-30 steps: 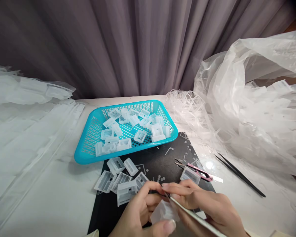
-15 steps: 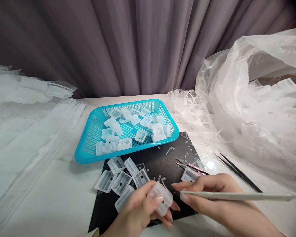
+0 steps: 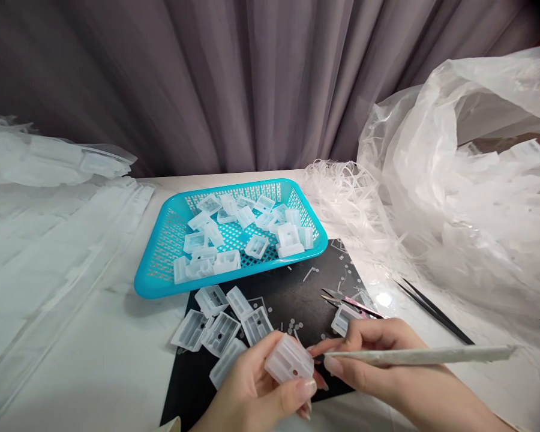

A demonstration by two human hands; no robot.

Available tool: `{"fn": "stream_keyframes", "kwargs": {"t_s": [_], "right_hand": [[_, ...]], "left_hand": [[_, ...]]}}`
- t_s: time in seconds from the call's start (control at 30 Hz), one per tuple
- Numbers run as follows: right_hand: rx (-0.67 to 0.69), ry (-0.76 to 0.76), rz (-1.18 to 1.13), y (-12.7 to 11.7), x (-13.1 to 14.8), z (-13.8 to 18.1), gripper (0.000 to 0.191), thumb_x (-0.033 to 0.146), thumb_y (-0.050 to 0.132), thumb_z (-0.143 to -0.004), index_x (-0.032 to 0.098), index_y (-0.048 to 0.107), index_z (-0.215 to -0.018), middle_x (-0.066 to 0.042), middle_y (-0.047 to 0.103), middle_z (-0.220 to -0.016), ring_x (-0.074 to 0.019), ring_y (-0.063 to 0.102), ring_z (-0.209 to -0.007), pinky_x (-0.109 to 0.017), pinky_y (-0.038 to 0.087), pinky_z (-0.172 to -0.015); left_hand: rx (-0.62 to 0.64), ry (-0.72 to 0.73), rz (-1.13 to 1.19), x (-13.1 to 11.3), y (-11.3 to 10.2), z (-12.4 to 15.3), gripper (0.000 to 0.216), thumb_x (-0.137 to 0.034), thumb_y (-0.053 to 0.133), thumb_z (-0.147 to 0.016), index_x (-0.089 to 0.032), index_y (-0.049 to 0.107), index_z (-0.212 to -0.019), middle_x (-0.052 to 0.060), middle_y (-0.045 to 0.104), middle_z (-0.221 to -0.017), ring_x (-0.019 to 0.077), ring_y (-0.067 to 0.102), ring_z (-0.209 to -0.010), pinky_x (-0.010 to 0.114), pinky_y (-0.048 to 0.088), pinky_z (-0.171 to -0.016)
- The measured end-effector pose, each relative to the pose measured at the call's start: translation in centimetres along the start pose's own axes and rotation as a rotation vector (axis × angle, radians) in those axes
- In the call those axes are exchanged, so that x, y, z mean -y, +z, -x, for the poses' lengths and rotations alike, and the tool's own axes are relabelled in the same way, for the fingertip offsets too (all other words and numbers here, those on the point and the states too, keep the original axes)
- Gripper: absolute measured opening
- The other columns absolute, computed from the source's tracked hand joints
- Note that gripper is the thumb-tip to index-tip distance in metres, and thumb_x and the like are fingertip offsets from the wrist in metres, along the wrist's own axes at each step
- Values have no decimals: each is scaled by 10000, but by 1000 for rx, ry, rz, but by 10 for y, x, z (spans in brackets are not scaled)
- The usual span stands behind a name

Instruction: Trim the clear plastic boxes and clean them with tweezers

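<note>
My left hand (image 3: pixel 261 384) holds a translucent white plastic part (image 3: pixel 290 360) with compartments and a small hole, above the black mat (image 3: pixel 180 390). Pinched in my right hand (image 3: pixel 364 360) is a slim knife-like tool (image 3: pixel 427 356) with a pale, wrapped-looking handle. Its dark tip meets the part's right edge; whether it touches cannot be made out. Several similar parts (image 3: pixel 222 333) lie left of my left hand, partly on the mat. Behind my right fingers sits another such part (image 3: pixel 342 321), beside pink-handled snips (image 3: pixel 348 301).
A turquoise basket (image 3: pixel 146 288) with several plastic parts stands behind the mat. Black tweezers (image 3: pixel 436 312) lie at the right. White plastic strands (image 3: pixel 342 192) and a clear bag (image 3: pixel 432 138) fill the right side; stacked bagged parts (image 3: pixel 54 240) occupy the left. Small round scraps dot the mat.
My right hand has brought the tool's tip left to the part's edge. In my left hand the part has turned slightly, and the thumb has moved down to its lower edge.
</note>
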State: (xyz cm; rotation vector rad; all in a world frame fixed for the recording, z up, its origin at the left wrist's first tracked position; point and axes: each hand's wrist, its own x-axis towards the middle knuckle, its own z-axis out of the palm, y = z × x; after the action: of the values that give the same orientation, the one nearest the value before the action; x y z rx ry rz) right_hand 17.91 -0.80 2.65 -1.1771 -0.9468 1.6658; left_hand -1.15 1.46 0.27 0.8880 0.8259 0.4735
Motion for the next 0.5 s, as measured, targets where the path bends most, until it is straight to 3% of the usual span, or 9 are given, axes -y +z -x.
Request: {"fn": "stream_keyframes", "kwargs": {"t_s": [0.23, 0.5], "right_hand": [[80, 79, 150, -2, 13, 1, 386, 449, 671, -785, 218, 457, -561, -80, 745, -818, -223, 715, -895, -331, 581, -807], [66, 65, 83, -1, 10, 3, 366, 402, 691, -772, 195, 487, -551, -84, 755, -892, -211, 728, -871, -275, 582, -773]], "left_hand": [[-5, -32, -54, -3, 0, 3, 280, -418, 703, -772, -188, 600, -894, -8, 604, -779, 122, 526, -680, 246, 464, -685], [-12, -37, -100, -2, -1, 2, 267, -418, 691, -783, -196, 599, -899, -23, 580, -778, 114, 510, -699, 217, 431, -689]]}}
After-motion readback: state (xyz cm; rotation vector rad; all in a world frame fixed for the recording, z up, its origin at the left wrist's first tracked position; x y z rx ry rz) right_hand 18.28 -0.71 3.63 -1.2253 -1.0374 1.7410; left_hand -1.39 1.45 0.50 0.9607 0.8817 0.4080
